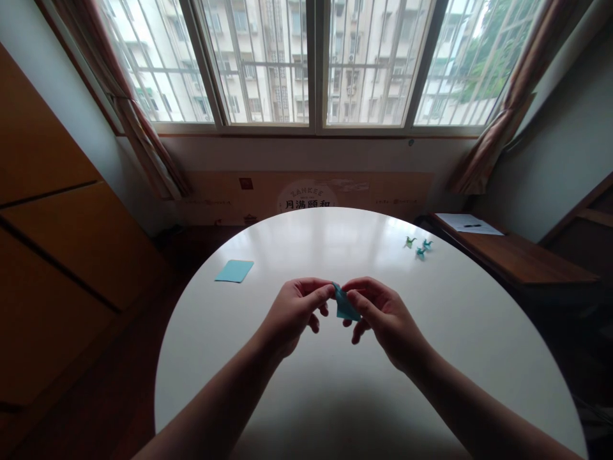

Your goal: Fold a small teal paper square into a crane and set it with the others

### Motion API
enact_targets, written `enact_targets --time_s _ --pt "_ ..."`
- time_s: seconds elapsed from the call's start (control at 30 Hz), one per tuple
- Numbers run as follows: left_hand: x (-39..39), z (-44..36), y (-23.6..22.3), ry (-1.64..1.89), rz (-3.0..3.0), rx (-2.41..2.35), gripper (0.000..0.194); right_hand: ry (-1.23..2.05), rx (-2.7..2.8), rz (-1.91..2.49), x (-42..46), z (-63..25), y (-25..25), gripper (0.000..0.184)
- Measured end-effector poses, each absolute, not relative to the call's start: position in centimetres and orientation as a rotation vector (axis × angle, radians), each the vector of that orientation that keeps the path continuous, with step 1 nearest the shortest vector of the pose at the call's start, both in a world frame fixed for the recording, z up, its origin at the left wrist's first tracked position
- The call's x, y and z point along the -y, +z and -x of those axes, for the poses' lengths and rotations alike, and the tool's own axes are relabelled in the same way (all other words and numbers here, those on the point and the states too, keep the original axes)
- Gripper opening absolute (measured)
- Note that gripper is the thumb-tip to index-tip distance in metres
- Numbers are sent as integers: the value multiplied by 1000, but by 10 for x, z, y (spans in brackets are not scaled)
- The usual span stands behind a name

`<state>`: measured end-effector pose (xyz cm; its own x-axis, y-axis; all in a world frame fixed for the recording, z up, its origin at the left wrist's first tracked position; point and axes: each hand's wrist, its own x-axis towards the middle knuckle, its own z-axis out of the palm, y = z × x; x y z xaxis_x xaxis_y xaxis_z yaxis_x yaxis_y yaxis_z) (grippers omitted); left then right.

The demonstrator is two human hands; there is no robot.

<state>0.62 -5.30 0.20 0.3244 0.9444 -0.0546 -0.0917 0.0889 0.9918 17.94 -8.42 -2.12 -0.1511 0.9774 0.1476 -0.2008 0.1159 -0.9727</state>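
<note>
Between my two hands is a small piece of folded teal paper (pixel 345 305), held up over the white round table (pixel 297 396). My left hand (pixel 301 308) pinches its upper left tip between thumb and forefinger. On the other side, my right hand (pixel 378 310) grips the right edge, its thumb lying across the front. The lower fingers of both hands are curled loosely beneath. Part of the paper is covered by the right fingers.
A light-blue stack of square paper (pixel 234 271) lies on the table's left side. Three small folded paper birds (pixel 420 253) stand at the far right. Beyond them, a brown wooden surface (pixel 522 255) carries a white sheet (pixel 469 224) with a pen (pixel 472 225).
</note>
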Motion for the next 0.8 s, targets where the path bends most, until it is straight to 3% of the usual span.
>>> enact_targets --time_s 0.8 --pt "53 -6 2 1019 -1296 -895 20 1258 1234 878 83 -178 -27 35"
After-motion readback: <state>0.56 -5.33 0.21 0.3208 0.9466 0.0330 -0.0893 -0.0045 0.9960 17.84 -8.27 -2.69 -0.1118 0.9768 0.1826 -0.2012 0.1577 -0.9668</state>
